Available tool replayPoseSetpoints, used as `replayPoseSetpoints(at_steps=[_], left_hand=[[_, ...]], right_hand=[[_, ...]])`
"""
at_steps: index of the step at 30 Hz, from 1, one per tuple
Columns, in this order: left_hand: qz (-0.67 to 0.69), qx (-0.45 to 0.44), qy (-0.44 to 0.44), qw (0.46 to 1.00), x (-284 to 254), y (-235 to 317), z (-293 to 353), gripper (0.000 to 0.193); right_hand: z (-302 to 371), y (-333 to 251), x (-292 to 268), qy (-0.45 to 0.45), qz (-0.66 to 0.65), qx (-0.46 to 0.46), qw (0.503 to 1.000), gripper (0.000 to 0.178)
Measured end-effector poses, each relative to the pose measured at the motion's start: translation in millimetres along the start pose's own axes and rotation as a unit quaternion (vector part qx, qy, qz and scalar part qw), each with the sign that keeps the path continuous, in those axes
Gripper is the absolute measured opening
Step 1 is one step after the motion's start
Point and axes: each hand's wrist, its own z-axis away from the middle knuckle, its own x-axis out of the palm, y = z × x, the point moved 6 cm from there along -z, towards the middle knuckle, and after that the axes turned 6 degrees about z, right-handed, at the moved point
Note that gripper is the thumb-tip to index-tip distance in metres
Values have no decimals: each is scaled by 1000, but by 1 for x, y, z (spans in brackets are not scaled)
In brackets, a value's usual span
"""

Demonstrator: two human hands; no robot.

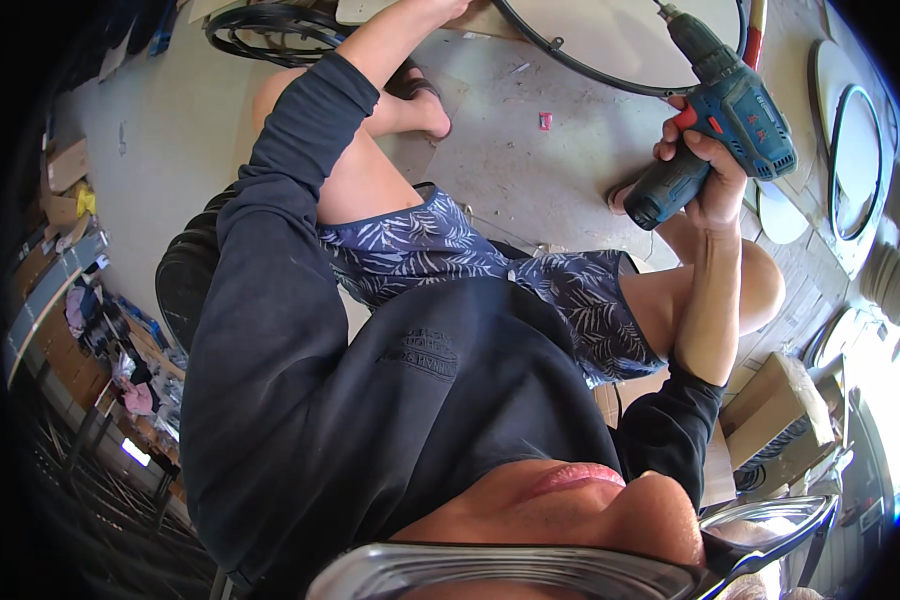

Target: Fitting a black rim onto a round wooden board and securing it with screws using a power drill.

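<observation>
My right hand [712, 170] is wrapped round the grip of a blue and black cordless drill [745, 120], raised at the upper right. A finger lies near its red trigger, and the bit points up toward the top edge. Just beyond the drill is a large black hoop [592, 75] with small tabs, set around a pale round panel [620, 40] and cut off by the top edge. My left arm reaches up to the left of this hoop. Only a little of my left hand [454, 8] shows at the top edge; its fingers are out of sight.
Black hoops [270, 22] lie stacked at the upper left. A small red packet [545, 121] is on the floor. On the right, another black hoop [838, 165] leans with round panels, above a cardboard box [782, 412]. Cluttered goods [120, 340] fill the left side.
</observation>
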Motion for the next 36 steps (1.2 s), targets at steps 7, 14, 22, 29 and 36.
replayPoseSetpoints(at_steps=[7, 14, 22, 29, 36], left_hand=[[107, -214, 27, 971, 2, -55, 9, 14], [139, -236, -38, 961, 5, -76, 5, 17], [178, -245, -56, 951, 13, -76, 2, 21], [110, -324, -55, 938, 17, -46, 24, 33], [108, -327, -67, 937, 9, -48, 24, 40]], right_hand=[[6, 10, -10, 26, 58, -3, 998, 39], [9, 23, 3, 37, 140, 56, 988, 38], [-2, 27, -1, 37, 316, 40, 947, 25], [-10, 25, -3, 33, 418, 46, 907, 18], [-12, 28, 3, 24, 407, 18, 913, 18]])
